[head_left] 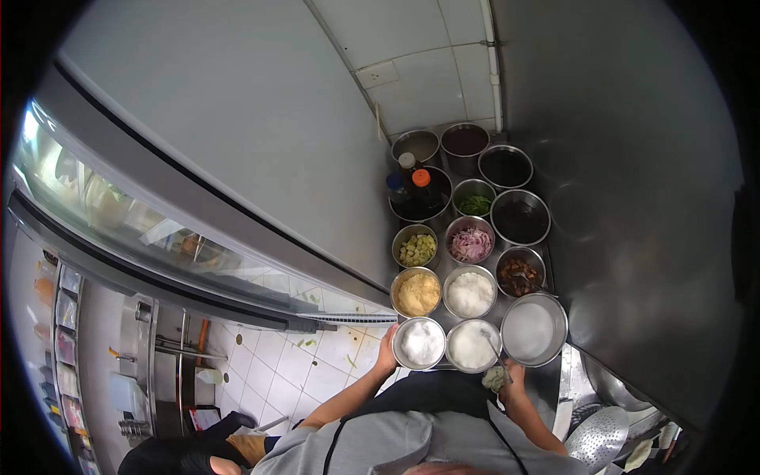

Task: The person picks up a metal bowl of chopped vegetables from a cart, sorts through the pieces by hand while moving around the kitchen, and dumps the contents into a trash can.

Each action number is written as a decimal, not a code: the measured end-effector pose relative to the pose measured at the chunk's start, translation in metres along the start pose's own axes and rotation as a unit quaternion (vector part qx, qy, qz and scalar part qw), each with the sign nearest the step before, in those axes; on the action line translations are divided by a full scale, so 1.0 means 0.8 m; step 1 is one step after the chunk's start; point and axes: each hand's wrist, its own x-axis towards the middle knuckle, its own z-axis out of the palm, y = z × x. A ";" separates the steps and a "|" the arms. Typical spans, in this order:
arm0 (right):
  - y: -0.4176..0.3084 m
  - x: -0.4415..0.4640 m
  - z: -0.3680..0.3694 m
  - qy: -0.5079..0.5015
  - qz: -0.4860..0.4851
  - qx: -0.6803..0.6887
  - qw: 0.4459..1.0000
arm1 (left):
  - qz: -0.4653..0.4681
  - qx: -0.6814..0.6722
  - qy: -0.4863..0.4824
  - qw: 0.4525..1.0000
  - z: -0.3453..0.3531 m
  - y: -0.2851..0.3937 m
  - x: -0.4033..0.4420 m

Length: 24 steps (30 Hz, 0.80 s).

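Right hand at near end of metal spoon; whether fingers grip it, cannot tell. Spoon's long axis slants: handle toward person, head pointing away into front-row middle bowl of white granules, tip hard to make out. Pale green lump beside handle, unidentifiable. Left hand against front-row left bowl; fingers partly hidden, grip unclear. Beyond: sliced red onion. Farthest bowls dim, contents hard to read.

Head view | text, labels — none that can be read | brands, numbers, signs — none legible
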 end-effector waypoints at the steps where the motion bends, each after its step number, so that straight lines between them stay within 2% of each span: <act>1: -0.006 -0.007 0.005 0.016 0.015 0.007 1.000 | -0.006 -0.008 0.001 1.000 -0.001 -0.004 0.001; 4: 0.044 0.048 -0.039 -0.051 -0.071 -0.093 0.992 | 0.004 0.013 -0.007 1.000 0.003 0.013 -0.007; 8: 0.071 0.067 -0.036 -0.033 -0.062 -0.033 0.997 | 0.012 0.039 -0.017 0.999 -0.002 0.012 -0.005; 12: 0.042 0.033 -0.009 -0.026 -0.054 0.019 0.998 | 0.012 0.035 -0.006 0.999 -0.004 0.002 0.000; 16: 0.008 0.005 0.000 -0.039 0.062 0.074 0.995 | 0.066 0.058 -0.009 0.996 -0.002 0.009 -0.003; 17: 0.016 0.009 0.000 -0.023 0.022 0.072 0.997 | 0.078 0.064 -0.017 0.995 -0.001 0.005 -0.004; 19: 0.027 0.032 -0.020 -0.033 0.056 0.047 0.997 | 0.058 0.054 -0.011 0.997 -0.007 -0.011 0.004; 21: 0.027 0.038 -0.024 -0.072 0.105 0.117 0.985 | 0.046 -0.010 -0.007 0.999 -0.004 -0.014 0.006; 22: 0.004 0.007 -0.010 -0.090 0.072 0.081 0.990 | 0.043 -0.013 -0.022 0.999 -0.004 -0.013 0.005; 23: -0.038 -0.037 0.011 -0.121 0.085 0.067 0.987 | 0.011 -0.048 -0.017 0.999 0.000 -0.008 0.003; 24: -0.039 -0.041 0.020 -0.113 0.057 0.072 0.989 | 0.020 -0.038 -0.012 0.999 0.003 -0.001 0.000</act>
